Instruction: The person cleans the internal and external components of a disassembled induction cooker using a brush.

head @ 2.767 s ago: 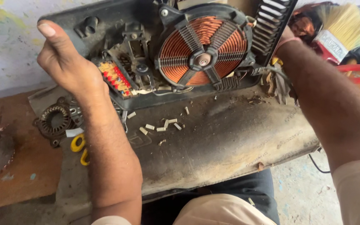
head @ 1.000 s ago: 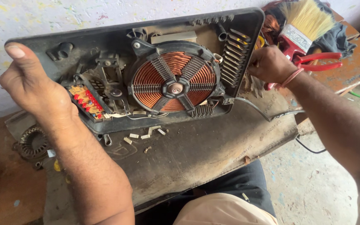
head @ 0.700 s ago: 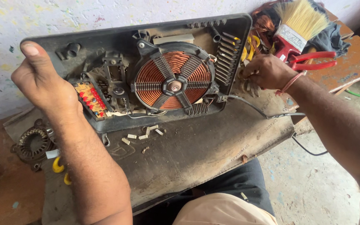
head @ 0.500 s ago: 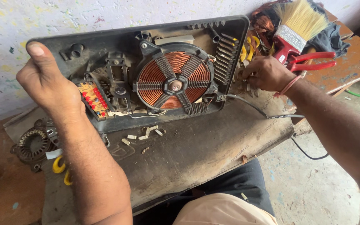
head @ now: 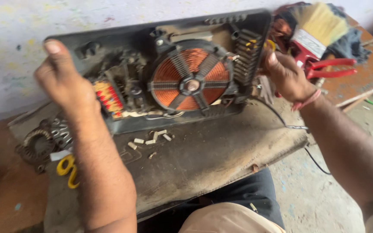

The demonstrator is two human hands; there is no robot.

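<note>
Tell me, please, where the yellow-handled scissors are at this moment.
In the head view the yellow-handled scissors lie at the lower left on the dark board, just left of the left forearm and below the round metal coil part.

A pale, paint-stained plaster wall point(head: 109, 13) is standing behind a worn reddish-brown wooden table point(head: 363, 75), a dusty dark grey board point(head: 203, 164) is lying across it, and a grey speckled concrete floor point(head: 320, 203) is showing at lower right in daylight.

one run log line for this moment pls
left hand: grips left edge of opened induction cooker, tilted up | right hand: at its right edge | copper coil: exposed | bench: small white bits
</note>
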